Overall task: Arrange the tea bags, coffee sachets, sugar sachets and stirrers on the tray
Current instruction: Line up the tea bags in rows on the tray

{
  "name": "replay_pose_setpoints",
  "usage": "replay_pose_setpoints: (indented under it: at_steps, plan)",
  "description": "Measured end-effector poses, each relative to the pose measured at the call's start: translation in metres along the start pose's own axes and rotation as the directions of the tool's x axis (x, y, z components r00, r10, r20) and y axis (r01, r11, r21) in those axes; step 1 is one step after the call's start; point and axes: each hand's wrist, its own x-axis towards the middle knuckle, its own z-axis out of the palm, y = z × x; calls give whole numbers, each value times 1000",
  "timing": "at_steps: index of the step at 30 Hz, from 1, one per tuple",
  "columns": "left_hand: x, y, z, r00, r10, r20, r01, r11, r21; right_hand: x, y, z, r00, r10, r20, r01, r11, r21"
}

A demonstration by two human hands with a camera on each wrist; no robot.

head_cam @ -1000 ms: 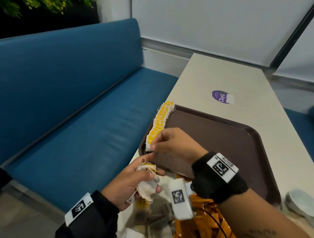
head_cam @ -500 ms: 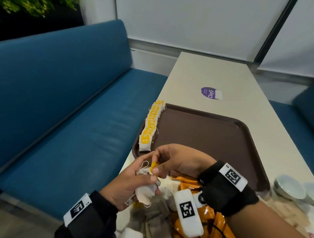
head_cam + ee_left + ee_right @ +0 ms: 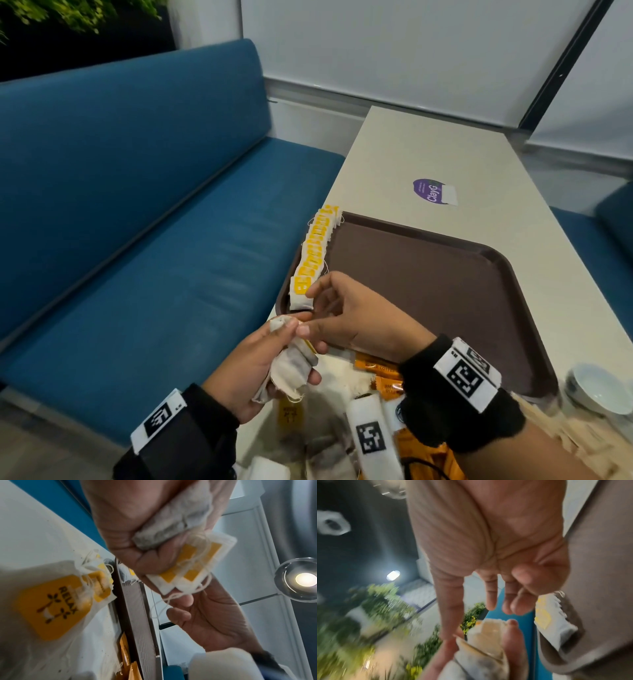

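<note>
A brown tray [image 3: 428,291] lies on the pale table, with a row of tea bags [image 3: 315,250] bearing yellow tags lined along its left rim. My left hand [image 3: 294,346] grips a bunch of tea bags [image 3: 291,366] just off the tray's near left corner. In the left wrist view the bunch [image 3: 188,566] hangs from my curled left fingers [image 3: 137,534], strings trailing. My right hand [image 3: 329,318] hovers over that corner with its thumb tip touching the top of the bunch and its index finger stretched toward the row's nearest bag. In the right wrist view its fingers [image 3: 489,601] are straight and hold nothing.
Orange coffee sachets [image 3: 376,368] and loose tea bags [image 3: 51,605] lie on the table near the tray's front rim [image 3: 135,615]. A white bowl [image 3: 596,387] stands at the right. A purple sticker [image 3: 433,192] is beyond the tray; a blue bench [image 3: 137,240] runs along the left.
My right hand left the near end of the row and came back to the bunch in my left hand. Half a second ago it pinched a yellow tag; now its fingers are spread.
</note>
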Motion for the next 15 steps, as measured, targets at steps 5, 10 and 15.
replay_pose_setpoints:
  at_steps: [5,10,15]
  plan:
    - [0,2,-3,1000,-6,15,6,1000,0,6,-6,9,991,-123,43,124,992,-15]
    - [-1,1,-9,998,-40,57,39,999,17,7,-2,3,991,-132,1,132,987,94]
    - [0,1,-9,998,-48,33,48,999,18,4,0,-5,989,-145,37,138,978,153]
